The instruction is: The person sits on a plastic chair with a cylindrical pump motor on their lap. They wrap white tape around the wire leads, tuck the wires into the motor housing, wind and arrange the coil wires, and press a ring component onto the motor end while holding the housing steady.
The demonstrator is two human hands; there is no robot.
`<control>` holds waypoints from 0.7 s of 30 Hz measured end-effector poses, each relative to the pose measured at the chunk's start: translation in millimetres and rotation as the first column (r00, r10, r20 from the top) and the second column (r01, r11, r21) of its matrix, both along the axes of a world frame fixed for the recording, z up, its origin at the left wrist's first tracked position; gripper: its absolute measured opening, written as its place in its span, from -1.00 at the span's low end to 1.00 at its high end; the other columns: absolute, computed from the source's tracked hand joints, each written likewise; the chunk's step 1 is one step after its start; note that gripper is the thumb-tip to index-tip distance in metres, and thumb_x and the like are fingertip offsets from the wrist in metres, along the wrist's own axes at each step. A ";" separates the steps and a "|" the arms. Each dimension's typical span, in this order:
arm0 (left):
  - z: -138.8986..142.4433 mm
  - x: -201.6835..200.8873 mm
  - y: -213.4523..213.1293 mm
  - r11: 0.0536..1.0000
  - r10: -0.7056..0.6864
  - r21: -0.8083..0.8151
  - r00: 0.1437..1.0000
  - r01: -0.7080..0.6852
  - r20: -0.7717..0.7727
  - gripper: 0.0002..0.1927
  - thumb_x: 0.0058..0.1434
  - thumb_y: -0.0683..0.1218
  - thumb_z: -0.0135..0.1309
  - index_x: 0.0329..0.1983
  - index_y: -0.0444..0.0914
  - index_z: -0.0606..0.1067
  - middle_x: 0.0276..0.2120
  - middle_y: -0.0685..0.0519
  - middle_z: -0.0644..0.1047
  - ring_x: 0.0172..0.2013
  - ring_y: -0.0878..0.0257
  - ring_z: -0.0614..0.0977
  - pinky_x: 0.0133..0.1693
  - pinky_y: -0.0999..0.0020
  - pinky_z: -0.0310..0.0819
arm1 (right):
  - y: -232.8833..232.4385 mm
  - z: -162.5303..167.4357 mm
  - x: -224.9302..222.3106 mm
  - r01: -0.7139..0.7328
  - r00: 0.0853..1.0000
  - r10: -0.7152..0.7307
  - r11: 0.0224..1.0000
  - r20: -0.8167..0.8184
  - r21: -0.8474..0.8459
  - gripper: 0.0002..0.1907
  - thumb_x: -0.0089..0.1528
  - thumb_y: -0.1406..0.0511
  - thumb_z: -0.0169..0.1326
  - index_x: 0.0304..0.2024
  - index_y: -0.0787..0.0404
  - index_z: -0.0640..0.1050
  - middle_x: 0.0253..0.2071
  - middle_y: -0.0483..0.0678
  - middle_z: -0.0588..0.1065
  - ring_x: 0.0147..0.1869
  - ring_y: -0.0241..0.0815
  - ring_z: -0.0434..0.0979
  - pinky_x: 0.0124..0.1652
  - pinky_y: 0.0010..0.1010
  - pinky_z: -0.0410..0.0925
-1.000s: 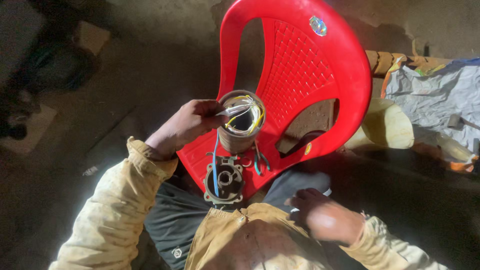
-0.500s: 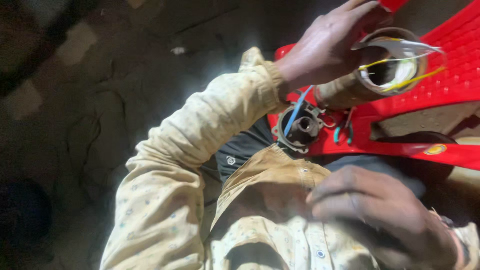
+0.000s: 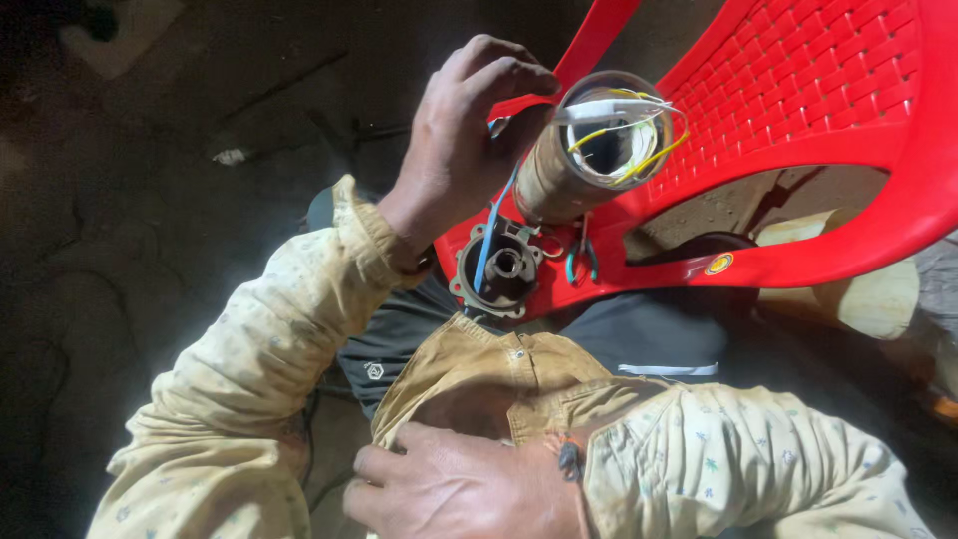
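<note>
Head view is showing the left hand [image 3: 454, 150] curling its fingers [image 3: 499, 80] around the upper end of a tan cylindrical motor housing [image 3: 574, 170], gripping it near its open metal rim, where yellow and white wires [image 3: 639, 130] are looping out. The cylinder is standing tilted on the front edge of the red plastic chair seat [image 3: 798, 110], its long axis running from that edge up toward the camera. A round grey metal end cap [image 3: 502, 269] is lying just beside its base, with a blue wire [image 3: 489, 235] crossing it. The right hand [image 3: 454, 489] is resting flat on the tan trousers [image 3: 469, 374], holding nothing, well apart from the cylinder; the left is nearer.
</note>
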State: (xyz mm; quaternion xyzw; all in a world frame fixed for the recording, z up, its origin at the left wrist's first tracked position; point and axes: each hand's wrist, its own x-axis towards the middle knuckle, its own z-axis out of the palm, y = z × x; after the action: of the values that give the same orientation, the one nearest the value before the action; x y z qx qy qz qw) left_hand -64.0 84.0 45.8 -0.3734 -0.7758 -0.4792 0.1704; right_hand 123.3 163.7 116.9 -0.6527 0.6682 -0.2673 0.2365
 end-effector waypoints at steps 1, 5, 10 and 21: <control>-0.3 2.7 -4.1 1.000 0.018 0.001 1.000 -0.018 -0.018 -0.77 0.29 -0.21 0.32 -0.03 -0.22 0.58 -0.03 -0.03 0.54 0.03 -0.02 0.61 0.04 0.15 0.54 | 5.1 3.6 -3.4 0.022 0.999 -0.020 0.999 0.048 -0.040 -0.69 0.21 0.19 0.01 -0.23 0.32 0.58 0.13 0.16 0.43 0.26 0.12 0.41 0.13 -0.10 0.35; -4.7 7.2 -15.8 0.999 0.040 0.003 0.998 -0.040 0.056 -0.77 0.27 -0.25 0.32 -0.04 -0.25 0.57 -0.03 -0.04 0.54 0.02 0.02 0.63 0.02 0.20 0.56 | 41.4 9.7 -26.3 0.114 0.912 0.043 0.929 0.408 -0.353 -0.66 0.36 0.20 -0.02 0.01 0.35 0.52 0.30 0.13 0.32 0.41 0.04 0.32 0.34 -0.22 0.28; -6.2 22.9 -26.2 0.997 0.022 0.065 0.976 -0.037 0.217 -0.78 0.25 -0.33 0.24 -0.06 -0.30 0.56 -0.04 -0.05 0.54 -0.03 0.12 0.66 0.01 0.30 0.59 | 105.8 -8.4 -27.6 0.570 0.086 0.113 0.809 0.990 -0.142 -0.70 0.43 0.17 0.07 -0.04 0.32 0.50 0.29 0.30 0.42 0.28 0.11 0.48 0.21 -0.08 0.36; -7.2 94.0 -21.0 0.965 -0.241 0.220 0.809 0.142 0.537 -0.80 0.25 -0.36 0.20 -0.08 -0.35 0.57 -0.09 -0.05 0.57 -0.09 0.21 0.69 -0.08 0.40 0.64 | 123.3 -105.7 26.5 0.902 -0.262 -0.303 0.261 0.916 0.345 -0.74 0.39 0.49 0.05 0.12 0.50 0.57 -0.09 0.06 0.54 -0.02 -0.20 0.57 0.01 -0.40 0.44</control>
State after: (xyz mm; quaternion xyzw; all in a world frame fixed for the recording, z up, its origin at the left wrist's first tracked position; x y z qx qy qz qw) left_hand 30.0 63.0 38.6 -0.2775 -0.7064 -0.6459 -0.0820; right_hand 149.8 287.0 11.1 0.1008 0.5197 -0.8254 0.1963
